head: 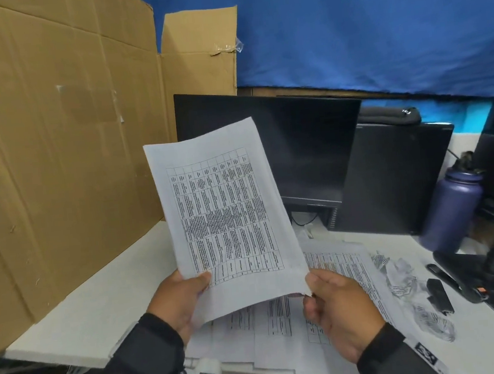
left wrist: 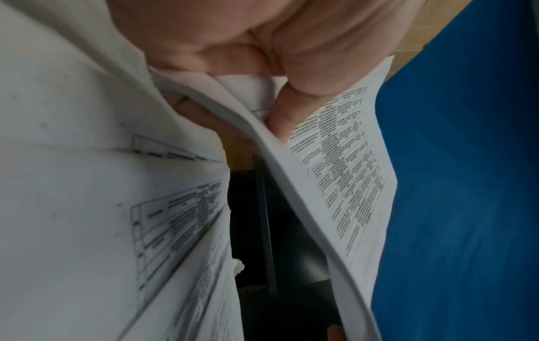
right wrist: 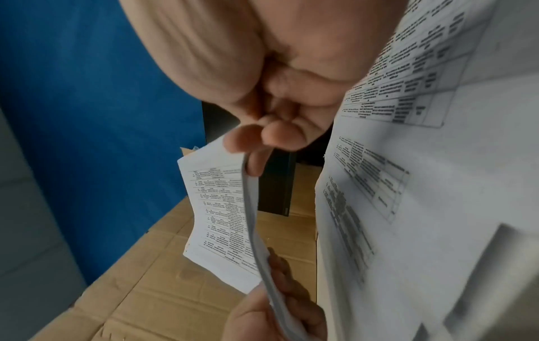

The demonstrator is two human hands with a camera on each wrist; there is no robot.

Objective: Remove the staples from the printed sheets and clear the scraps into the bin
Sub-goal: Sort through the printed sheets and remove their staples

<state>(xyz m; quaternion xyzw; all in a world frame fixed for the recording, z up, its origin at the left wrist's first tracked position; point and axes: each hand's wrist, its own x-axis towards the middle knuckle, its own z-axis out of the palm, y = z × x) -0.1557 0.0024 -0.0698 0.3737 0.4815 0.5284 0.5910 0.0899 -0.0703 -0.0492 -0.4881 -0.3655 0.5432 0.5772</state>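
While we hold the stapled sheets (head: pixel 227 216) upright above the desk (head: pixel 80 317), their near edge already bows and sags between our two grips, so we judge them light, limp and easy to tear. Our left hand (head: pixel 178 302) pinches the lower left corner, thumb on the printed face and fingers behind. Our right hand (head: pixel 339 307) pinches the lower right corner, which looks ragged; we take the staple to sit there, though no view shows it clearly. The best hold is close beside that corner, so a pull does not rip the page.

Under our hands, loose printed sheets (head: pixel 283 328) lie spread on the desk. Just to their right sit crumpled paper scraps (head: pixel 405 277), and beyond those some small black tools (head: pixel 437 292); we cannot tell what they are. A dark monitor (head: pixel 296 146) stands behind, a purple bottle (head: pixel 453 209) further right, and a cardboard panel (head: pixel 54 145) walls off the left. We see no bin. Nothing blocks our hands, but the loose sheets could slide if brushed.
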